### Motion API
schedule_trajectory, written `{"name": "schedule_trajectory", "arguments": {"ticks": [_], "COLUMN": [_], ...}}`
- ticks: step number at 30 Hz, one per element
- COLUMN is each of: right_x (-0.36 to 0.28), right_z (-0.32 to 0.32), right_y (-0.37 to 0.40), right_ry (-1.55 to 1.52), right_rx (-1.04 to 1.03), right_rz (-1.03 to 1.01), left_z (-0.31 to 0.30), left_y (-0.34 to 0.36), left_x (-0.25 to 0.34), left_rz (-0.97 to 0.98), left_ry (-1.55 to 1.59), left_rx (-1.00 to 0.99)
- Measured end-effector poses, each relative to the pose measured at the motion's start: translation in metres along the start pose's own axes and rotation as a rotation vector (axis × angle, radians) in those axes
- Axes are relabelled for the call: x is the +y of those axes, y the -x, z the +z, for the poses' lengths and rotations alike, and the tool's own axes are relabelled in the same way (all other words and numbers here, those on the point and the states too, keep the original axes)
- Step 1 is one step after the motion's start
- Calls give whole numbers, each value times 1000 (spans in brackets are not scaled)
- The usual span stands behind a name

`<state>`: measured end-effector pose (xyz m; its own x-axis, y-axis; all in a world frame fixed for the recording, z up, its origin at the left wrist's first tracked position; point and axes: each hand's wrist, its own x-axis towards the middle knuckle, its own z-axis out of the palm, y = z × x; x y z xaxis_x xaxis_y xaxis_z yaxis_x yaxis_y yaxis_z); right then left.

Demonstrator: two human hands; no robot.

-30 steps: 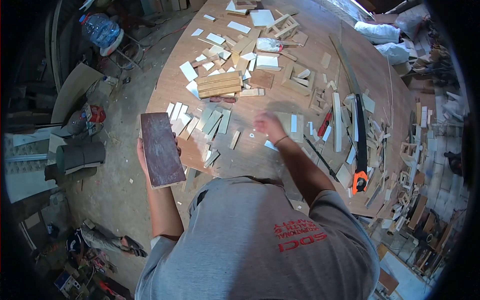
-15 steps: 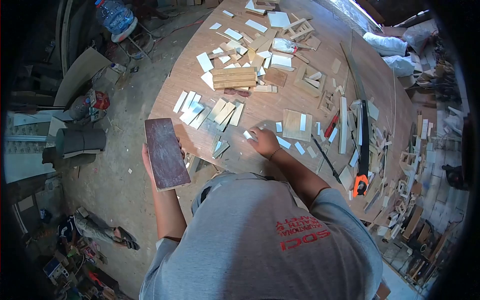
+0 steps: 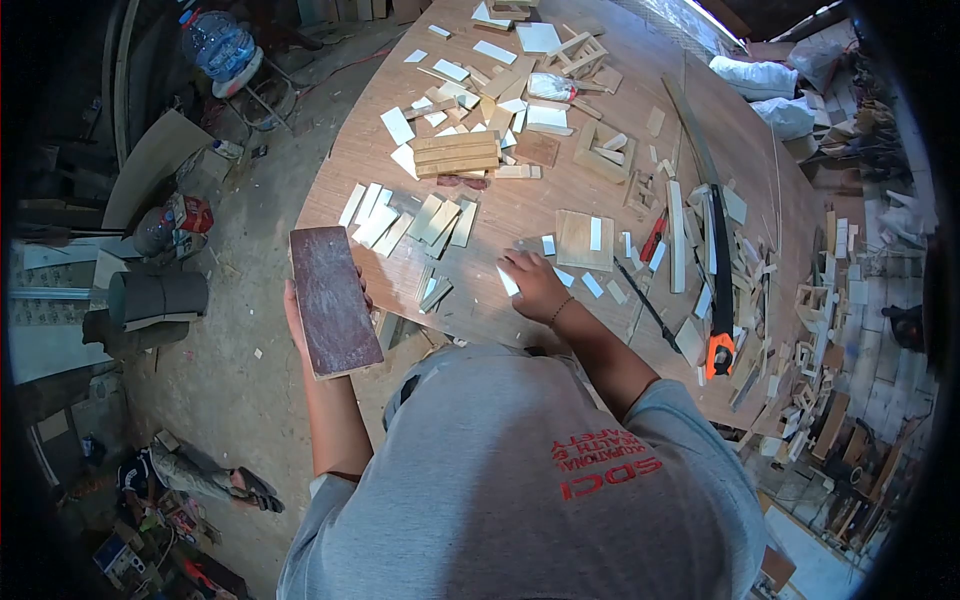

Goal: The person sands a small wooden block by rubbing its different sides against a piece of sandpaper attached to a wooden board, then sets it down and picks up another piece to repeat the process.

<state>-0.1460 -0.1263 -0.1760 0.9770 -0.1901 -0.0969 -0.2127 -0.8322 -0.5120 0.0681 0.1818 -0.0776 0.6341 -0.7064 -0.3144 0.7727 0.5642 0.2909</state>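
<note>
Holding a dark-faced block (image 3: 336, 300) in the left hand (image 3: 293, 318); now pinching a small white strip (image 3: 509, 281) in the right hand (image 3: 537, 288), at the tabletop (image 3: 365, 150), leaving both hands occupied, with a grooved wooden block (image 3: 456, 153) farther off.

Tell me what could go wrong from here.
The left hand holds the brown block out past the edge of the table, so a slip could drop it. Small strips near that edge might get knocked off. The right hand could fumble the white piece at its fingers.
</note>
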Motion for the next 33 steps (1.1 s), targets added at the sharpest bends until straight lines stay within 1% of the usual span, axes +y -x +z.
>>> {"name": "schedule_trajectory", "arguments": {"ticks": [2, 4, 6, 8, 9, 11, 12, 13, 14, 15, 16, 17, 18, 19, 20, 21, 23, 25, 27, 29, 31, 33], "right_x": [2, 8, 10, 5, -1, -14, -26, -38, -51, -62, -71, -80, -88, -96, -104, -111, -124, -129, -130, -128, -127, -128], "right_z": [2, 9, 8, 1, -1, -5, -16, -28, -40, -51, -59, -65, -72, -79, -86, -92, -104, -106, -107, -107, -107, -110], "right_y": [2, -3, -8, -15, -17, -20, -22, -24, -25, -26, -27, -28, -29, -29, -28, -28, -26, -23, -19, -16, -11, -8], "right_ry": [123, 152, 183, 6, 8, -455, -473, -473, -505, -539, -540, -538, -535, -536, -542, -548, -503, -455, -374, -383, -392, -418], "right_rx": [-40, -50, -60, -124, -125, 12, 58, 55, 85, 116, 116, 186, 255, 255, 282, 309, 323, 337, 376, 391, 406, 409], "right_rz": [-109, -122, -135, -9, -15, 65, 20, 18, -40, -97, -97, -188, -279, -280, -311, -342, -343, -343, -312, -301, -285, -286], "left_z": [5, 9, 8, 9, 10, 15, 20, 23, 23, 22, 23, 25, 28, 37, 47, 57, 74, 89, 94, 96, 97, 103], "left_y": [3, 8, 10, 11, 11, 10, 9, 8, 4, 0, -4, -7, -11, -15, -19, -23, -29, -30, -30, -33, -34, -32], "left_x": [-3, -6, -7, -9, -9, -12, -14, -17, -20, -22, -25, -28, -32, -37, -45, -52, -65, -78, -87, -91, -94, -99], "left_rz": [2, 11, 8, 7, 0, 0, -17, -35, -33, -60, -89, -89, -139, -188, -175, -173, -179, -201, -301, -307, -389, -406], "left_ry": [10, 36, 34, 33, 31, 31, 43, 55, 56, 40, 24, 22, 29, 35, 19, 18, 72, 33, 18, 33, 59, 36], "left_rx": [13, 74, 63, 51, 52, 53, 54, 55, 56, -4, -64, -63, -116, -168, -115, -116, 73, 44, -116, -86, -75, -87]}}
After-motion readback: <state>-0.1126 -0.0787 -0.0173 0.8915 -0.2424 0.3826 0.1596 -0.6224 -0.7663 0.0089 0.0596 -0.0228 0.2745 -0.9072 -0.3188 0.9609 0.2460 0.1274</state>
